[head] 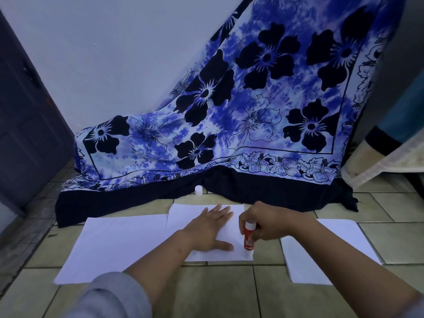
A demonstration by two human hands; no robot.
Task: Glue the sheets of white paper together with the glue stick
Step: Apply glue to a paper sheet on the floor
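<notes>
While left grip (207, 228) lies flat on sheet (183, 216) | right grip (263, 223) clasps glue stick (248, 237) alongside

home interior, tiled floor (298, 292), floral cloth (252, 99), door (27, 115)

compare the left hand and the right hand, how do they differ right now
The left hand lies flat with straight fingers; the right hand is curled round the glue stick. The left hand holds nothing and presses the middle sheet down; the right hand holds the glue stick nearly upright, lower end at the sheet's right edge. Both work over the same sheet.
</notes>
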